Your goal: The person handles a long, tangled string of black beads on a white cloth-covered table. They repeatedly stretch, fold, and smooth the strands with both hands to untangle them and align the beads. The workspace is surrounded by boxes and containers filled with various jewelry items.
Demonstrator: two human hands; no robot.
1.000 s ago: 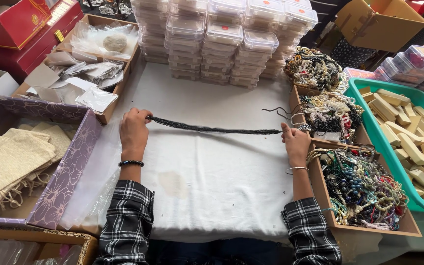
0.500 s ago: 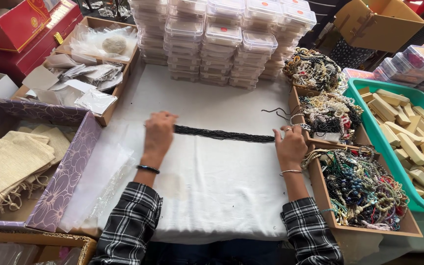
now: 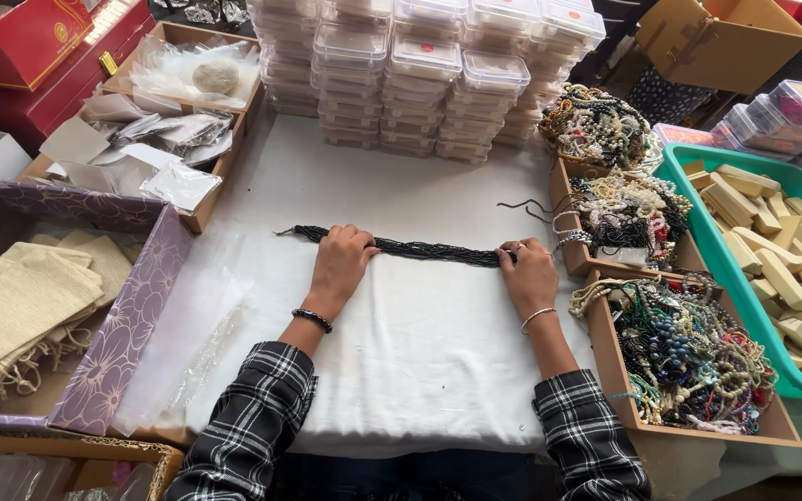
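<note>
- Your left hand (image 3: 341, 263) lies palm down on a long strand of small black beads (image 3: 420, 249), fingers curled over it and pressing it onto the white cloth-covered table (image 3: 420, 371).
- Your right hand (image 3: 529, 275) presses the strand's other end, fingers bent over it.
- The strand lies straight across the cloth between both hands, a short tail sticking out past your left hand.
- A brown cardboard tray of mixed bead necklaces (image 3: 689, 357) sits just beside your right hand.
- Stacks of clear plastic boxes (image 3: 420, 70) stand beyond the strand.

The left hand (image 3: 341, 260) slid right along the black bead strand (image 3: 420, 249), leaving its left end free on the tabletop (image 3: 401, 371).
</note>
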